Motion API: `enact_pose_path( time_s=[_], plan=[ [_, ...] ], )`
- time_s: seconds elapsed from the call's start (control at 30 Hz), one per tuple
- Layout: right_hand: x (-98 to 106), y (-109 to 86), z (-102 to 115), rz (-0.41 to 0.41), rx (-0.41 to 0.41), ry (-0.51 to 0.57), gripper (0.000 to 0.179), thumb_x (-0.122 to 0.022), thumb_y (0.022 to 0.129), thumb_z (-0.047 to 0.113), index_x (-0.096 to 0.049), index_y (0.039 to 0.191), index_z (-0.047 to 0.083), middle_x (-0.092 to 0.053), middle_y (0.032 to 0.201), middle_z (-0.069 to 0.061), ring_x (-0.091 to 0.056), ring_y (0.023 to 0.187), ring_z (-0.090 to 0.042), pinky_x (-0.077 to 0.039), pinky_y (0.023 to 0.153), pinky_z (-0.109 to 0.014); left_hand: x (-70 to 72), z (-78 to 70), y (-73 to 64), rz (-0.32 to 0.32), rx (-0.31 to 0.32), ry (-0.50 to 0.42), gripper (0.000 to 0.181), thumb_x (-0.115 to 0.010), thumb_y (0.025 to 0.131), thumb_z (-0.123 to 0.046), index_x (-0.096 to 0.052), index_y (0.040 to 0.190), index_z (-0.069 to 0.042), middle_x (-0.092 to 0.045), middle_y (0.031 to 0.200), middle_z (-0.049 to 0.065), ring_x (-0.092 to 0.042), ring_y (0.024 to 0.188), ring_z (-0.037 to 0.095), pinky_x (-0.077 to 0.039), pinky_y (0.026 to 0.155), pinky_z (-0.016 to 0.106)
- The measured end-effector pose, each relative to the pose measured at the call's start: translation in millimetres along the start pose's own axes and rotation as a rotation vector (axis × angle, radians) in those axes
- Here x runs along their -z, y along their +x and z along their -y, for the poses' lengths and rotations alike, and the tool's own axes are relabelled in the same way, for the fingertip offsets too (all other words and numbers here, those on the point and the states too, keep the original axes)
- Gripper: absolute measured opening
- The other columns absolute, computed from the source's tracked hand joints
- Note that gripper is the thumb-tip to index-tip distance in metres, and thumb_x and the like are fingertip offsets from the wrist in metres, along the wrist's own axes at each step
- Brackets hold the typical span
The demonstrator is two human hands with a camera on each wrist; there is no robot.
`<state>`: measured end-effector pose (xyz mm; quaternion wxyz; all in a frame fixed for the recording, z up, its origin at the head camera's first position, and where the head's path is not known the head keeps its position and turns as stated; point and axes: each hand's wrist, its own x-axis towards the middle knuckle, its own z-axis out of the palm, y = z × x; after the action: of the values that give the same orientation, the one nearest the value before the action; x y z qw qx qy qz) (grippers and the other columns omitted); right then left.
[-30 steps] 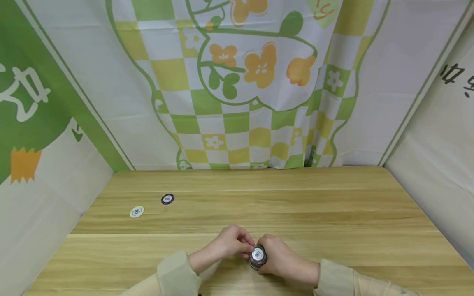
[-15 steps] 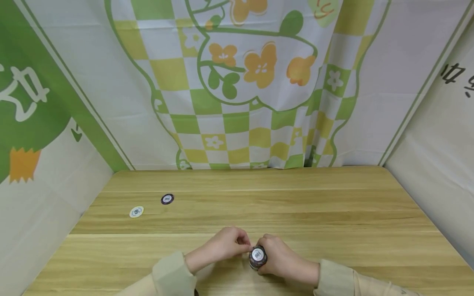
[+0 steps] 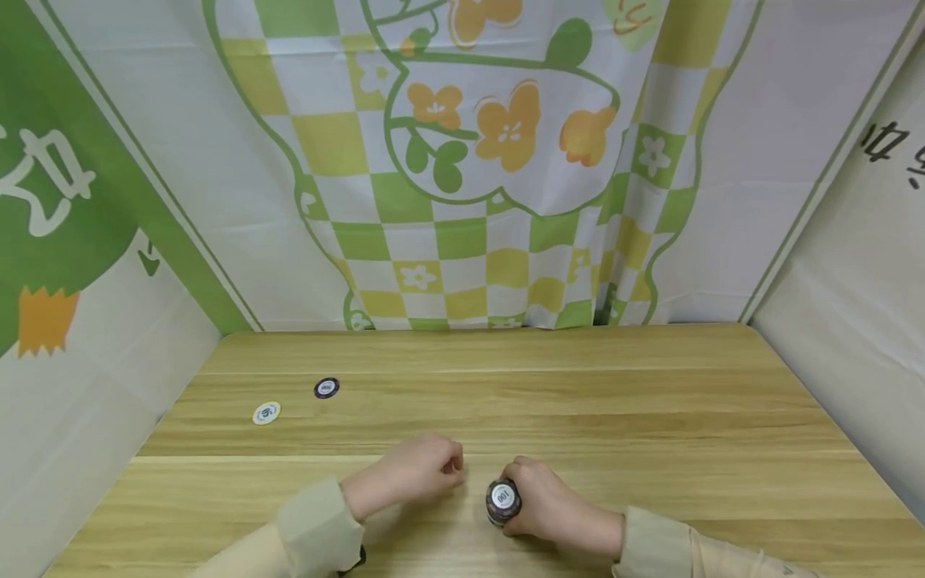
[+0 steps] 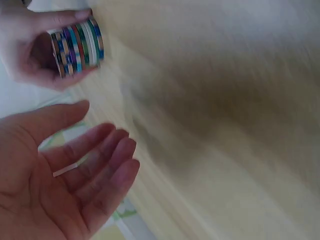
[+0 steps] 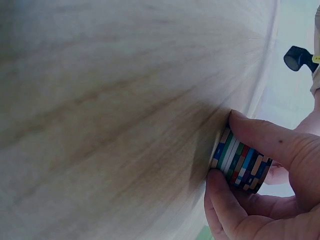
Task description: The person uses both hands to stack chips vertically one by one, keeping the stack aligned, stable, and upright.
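Note:
My right hand (image 3: 545, 502) grips a stack of poker chips (image 3: 503, 499) from its right side, thumb and fingers around it. The top chip is dark and reads 100. In the right wrist view, the chip stack (image 5: 240, 160) shows blue, green, white, red and tan edges, close to the table surface. My left hand (image 3: 412, 474) is apart from the stack, to its left and above the table. In the left wrist view, the left hand (image 4: 65, 170) has loosely bent fingers with nothing between them.
Farther back on the left, a white chip (image 3: 266, 413) marked 50 and a dark purple chip (image 3: 327, 388) lie flat and apart on the wooden table (image 3: 614, 393). A printed curtain (image 3: 477, 265) hangs behind the table's back edge.
My left hand has left the stack and moved leftward, its fingers coming away from the chips. The right hand and the stack have stayed in place.

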<state>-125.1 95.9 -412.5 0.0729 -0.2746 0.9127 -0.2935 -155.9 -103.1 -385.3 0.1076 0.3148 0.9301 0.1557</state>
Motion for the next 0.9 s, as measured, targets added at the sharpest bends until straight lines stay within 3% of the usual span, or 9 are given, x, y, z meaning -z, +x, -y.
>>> enact_pose_path(
  time_s=[0.23, 0.67, 0.9],
  plan=[
    [0, 0.6, -1, -0.005, 0.011, 0.007, 0.043, -0.083, 0.049, 0.006, -0.060, 0.084, 0.001, -0.054, 0.078, 0.002, -0.052, 0.070, -0.008, -0.049, 0.067, -0.021, 7.7, 17.1, -2.9, 0.038, -0.125, 0.109, 0.012, -0.065, 0.079, -0.014, -0.062, 0.081, -0.003, -0.062, 0.076, 0.004, -0.055, 0.066, 0.012, -0.049, 0.063, 0.024],
    [0, 0.3, -1, -0.002, 0.013, 0.000, 0.043, -0.083, 0.049, 0.006, -0.061, 0.085, 0.000, -0.054, 0.079, 0.001, -0.054, 0.071, -0.010, -0.049, 0.067, -0.021, 27.3, 47.7, -18.9, -0.018, -0.053, 0.202, 0.012, -0.066, 0.079, -0.011, -0.061, 0.084, -0.002, -0.061, 0.081, 0.007, -0.058, 0.069, 0.018, -0.049, 0.061, 0.031],
    [0, 0.2, -1, -0.002, 0.012, -0.001, 0.043, -0.084, 0.049, 0.006, -0.061, 0.085, 0.000, -0.054, 0.079, 0.001, -0.054, 0.072, -0.009, -0.049, 0.067, -0.021, 35.6, 63.5, -26.2, -0.049, -0.006, 0.271, 0.009, -0.065, 0.079, -0.006, -0.057, 0.081, -0.003, -0.053, 0.072, 0.003, -0.044, 0.059, 0.012, -0.041, 0.051, 0.028]
  ],
)
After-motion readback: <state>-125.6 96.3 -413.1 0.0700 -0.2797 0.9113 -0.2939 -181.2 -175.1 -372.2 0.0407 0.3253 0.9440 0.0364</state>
